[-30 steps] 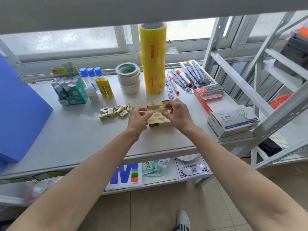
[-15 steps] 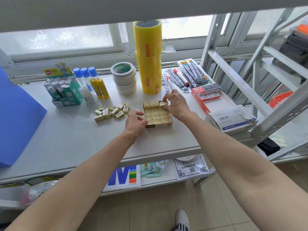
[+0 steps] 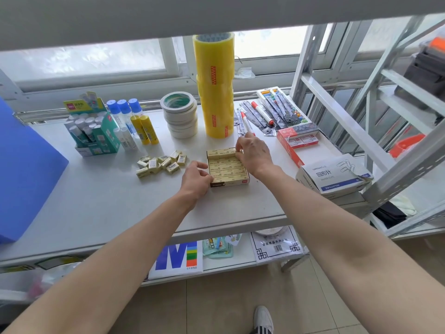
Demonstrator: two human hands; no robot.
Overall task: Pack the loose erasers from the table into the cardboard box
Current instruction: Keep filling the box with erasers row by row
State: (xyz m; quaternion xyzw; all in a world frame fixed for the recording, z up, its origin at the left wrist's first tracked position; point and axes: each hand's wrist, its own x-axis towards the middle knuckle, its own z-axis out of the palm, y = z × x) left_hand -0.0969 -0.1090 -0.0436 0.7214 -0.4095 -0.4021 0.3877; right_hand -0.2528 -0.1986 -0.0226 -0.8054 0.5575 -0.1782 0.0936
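Note:
A small open cardboard box (image 3: pixel 229 182) sits mid-table, with rows of cream erasers (image 3: pixel 226 165) packed inside. My left hand (image 3: pixel 195 179) grips the box at its near left corner. Over the box's far right corner, the fingertips of my right hand (image 3: pixel 252 153) pinch an eraser down among the packed ones. Several loose erasers (image 3: pixel 160 162) lie in a small pile on the table just left of the box, about a hand's width from my left hand.
Behind the box stand a tall stack of yellow tape (image 3: pixel 215 92) and masking tape rolls (image 3: pixel 180 116). Glue sticks (image 3: pixel 91 131) and bottles (image 3: pixel 134 121) are at the back left. Pens (image 3: pixel 265 114), a red box (image 3: pixel 298 141) and a paper clip box (image 3: pixel 334 174) lie right. A blue panel (image 3: pixel 21 165) fills the left edge.
My right hand moved from above the box's middle to its far right corner with an eraser. My left hand dropped to the box's near left corner.

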